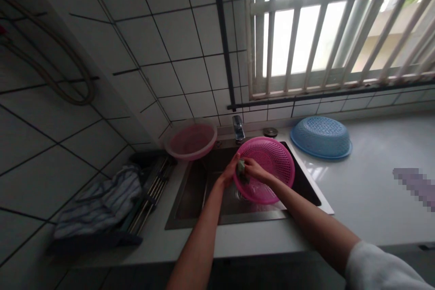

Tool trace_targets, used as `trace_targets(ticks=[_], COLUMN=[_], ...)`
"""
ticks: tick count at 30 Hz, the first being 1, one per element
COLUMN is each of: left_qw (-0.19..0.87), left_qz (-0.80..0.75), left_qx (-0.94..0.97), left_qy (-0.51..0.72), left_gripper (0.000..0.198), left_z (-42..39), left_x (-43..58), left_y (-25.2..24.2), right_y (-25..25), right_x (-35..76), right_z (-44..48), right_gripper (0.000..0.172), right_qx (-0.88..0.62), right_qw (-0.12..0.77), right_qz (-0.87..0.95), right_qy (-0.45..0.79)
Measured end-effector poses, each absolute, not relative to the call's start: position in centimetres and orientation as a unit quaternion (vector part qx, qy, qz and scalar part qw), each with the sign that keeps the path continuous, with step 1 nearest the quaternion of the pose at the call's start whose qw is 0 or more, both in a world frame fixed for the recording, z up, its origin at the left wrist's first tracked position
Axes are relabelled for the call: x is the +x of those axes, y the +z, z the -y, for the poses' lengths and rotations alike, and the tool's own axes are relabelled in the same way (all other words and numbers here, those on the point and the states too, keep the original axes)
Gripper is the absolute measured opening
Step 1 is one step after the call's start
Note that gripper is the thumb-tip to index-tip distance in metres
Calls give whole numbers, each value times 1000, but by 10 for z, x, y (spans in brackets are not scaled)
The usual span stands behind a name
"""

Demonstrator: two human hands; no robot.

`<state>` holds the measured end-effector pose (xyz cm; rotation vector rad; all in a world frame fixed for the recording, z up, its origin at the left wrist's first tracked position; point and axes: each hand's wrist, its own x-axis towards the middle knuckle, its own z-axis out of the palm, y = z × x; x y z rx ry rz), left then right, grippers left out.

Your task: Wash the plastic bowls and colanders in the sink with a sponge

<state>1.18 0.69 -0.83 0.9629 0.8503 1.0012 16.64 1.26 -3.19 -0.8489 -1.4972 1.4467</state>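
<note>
A bright pink plastic colander (270, 158) is tilted over the sink, its perforated inside facing me. My left hand (231, 171) grips its left rim, fingers wrapped around the edge. In my right hand (254, 170) is a small green sponge (241, 166), pressed to the colander's inner wall close to the left rim. The right fingers are closed on it and partly hide it. Beneath is the steel sink (200, 195), with the drain partly showing below the colander. A chrome faucet (238, 128) rises behind it.
A pink basin (192, 141) rests at the sink's back left corner. An upturned blue basket (321, 138) lies on the white counter (370, 145) to the right. At left, a striped cloth (105, 199) covers part of a dark rack (149, 199). A barred window (326, 36) is behind.
</note>
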Motion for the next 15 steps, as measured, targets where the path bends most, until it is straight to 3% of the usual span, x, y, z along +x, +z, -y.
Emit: trace_targets(ticks=[4,7,15], left_qw=[720,718,698], left_qz=[-319,-312,-388], left_qx=[445,454,424], left_qy=[426,425,427], left_gripper=[63,63,69], left_z=[-1,0,-7], left_x=[21,24,8], left_y=[-2,-1,-9], right_y=[-22,-19,-29], right_x=[191,198,164], right_z=[-31,-33,-3], right_gripper=[34,37,29], right_qx=[-439,-461,-276], right_qw=[592,617,356], right_qz=[470,445,630], right_qy=[486,456,633])
